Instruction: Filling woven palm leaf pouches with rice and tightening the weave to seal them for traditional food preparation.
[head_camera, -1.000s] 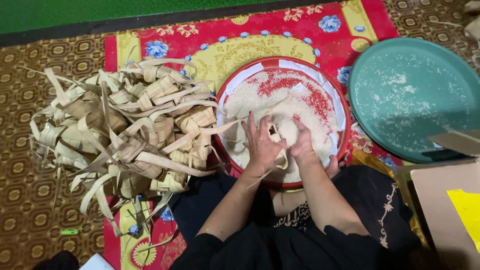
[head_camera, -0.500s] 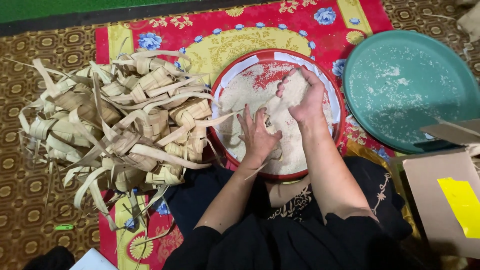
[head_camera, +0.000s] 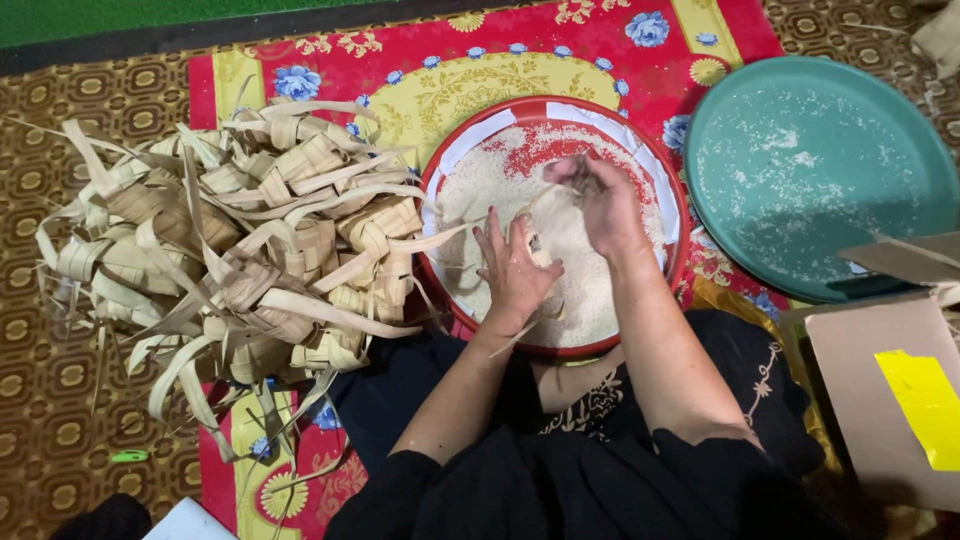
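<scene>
A person seated on the floor works over a red tray (head_camera: 446, 180) of raw rice (head_camera: 480, 190). The left hand (head_camera: 515, 268) curls around a woven palm-leaf pouch (head_camera: 540, 255) near the tray's middle, its long axis running roughly from the person toward the tray's far rim, the opening apparently facing that rim. The right hand (head_camera: 600, 200), just beyond the pouch, is bunched over the rice; whether it holds grains cannot be told. A heap of empty pouches (head_camera: 230, 240) lies left of the tray, a green basin (head_camera: 820, 170) right.
</scene>
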